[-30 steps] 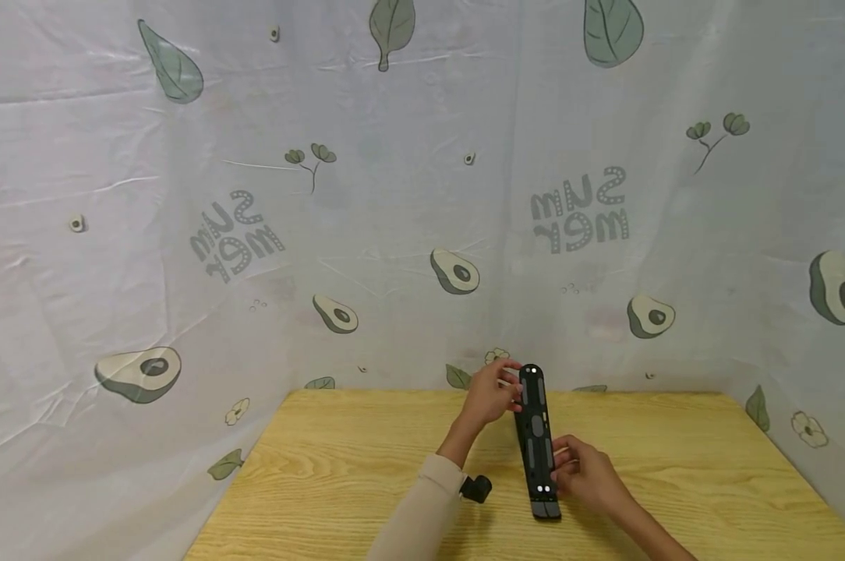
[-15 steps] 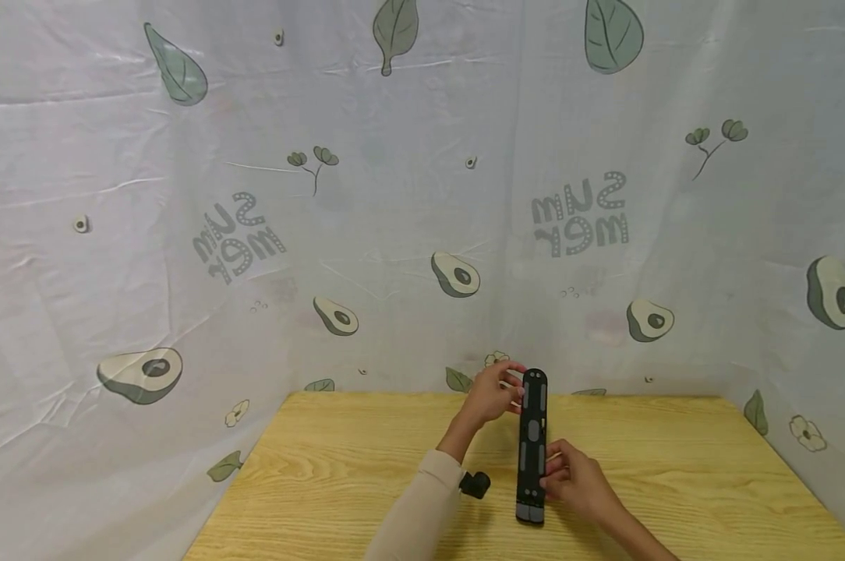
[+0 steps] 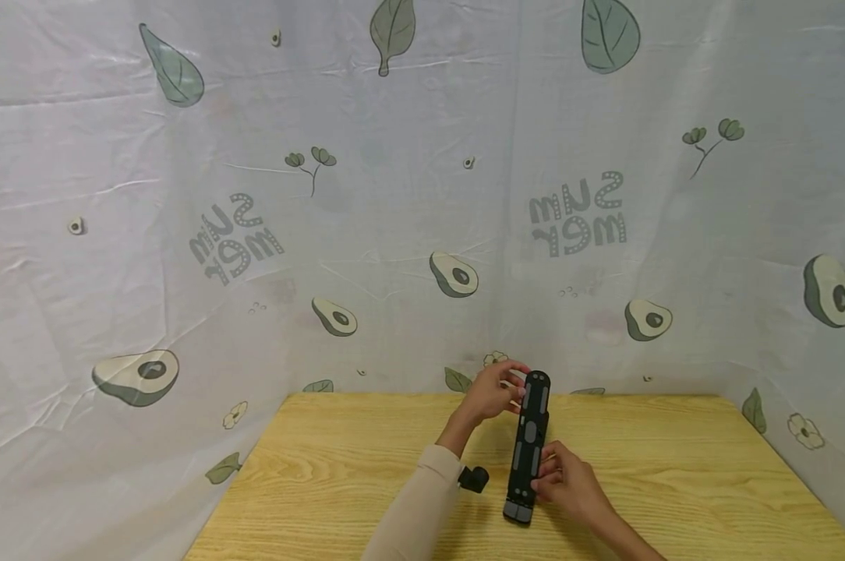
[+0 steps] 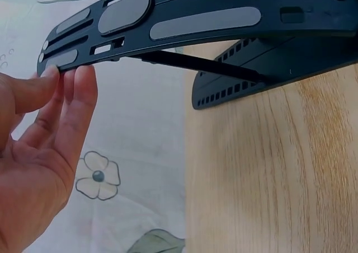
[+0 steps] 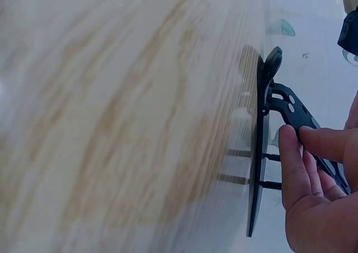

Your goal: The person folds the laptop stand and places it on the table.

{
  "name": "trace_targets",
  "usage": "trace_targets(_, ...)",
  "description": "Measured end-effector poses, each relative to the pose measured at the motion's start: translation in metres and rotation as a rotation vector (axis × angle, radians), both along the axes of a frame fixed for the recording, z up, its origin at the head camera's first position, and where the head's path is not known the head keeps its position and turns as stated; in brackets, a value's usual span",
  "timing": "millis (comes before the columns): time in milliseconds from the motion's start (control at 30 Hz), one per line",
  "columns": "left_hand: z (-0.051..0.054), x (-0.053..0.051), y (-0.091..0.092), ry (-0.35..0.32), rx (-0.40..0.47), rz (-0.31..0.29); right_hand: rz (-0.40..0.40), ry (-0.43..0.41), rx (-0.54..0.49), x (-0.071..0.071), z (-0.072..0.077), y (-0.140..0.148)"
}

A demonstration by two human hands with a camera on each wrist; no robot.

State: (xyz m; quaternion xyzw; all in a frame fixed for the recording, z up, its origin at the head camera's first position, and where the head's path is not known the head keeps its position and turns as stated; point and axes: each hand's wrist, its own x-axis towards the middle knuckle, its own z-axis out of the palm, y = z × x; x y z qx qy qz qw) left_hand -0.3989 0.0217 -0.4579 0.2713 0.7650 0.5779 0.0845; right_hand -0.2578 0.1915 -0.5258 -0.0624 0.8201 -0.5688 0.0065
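Wrinkled pale sheeting (image 3: 394, 218), printed avocados (image 3: 454, 275), light wood-grain tabletop (image 3: 345, 460) below

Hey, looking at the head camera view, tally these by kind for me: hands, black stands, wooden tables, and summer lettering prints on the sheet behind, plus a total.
Hands: 2, left hand and right hand
Black stand: 1
Wooden table: 1
Lettering prints: 2, tilted print and straighter print
Total: 6
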Motion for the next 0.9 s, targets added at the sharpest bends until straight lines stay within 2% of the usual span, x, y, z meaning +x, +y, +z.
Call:
trace_targets(600, 0.001, -0.009, -0.002, 0.023, -0.059, -0.094, -0.044, 0.011, -0.081, 0.002, -0.006, -0.022)
trace_targets(900, 0.005, -0.011, -0.003, 0.048, -0.104, -0.137, -0.072, 0.016, -0.072, 0.004, -0.007, -0.034)
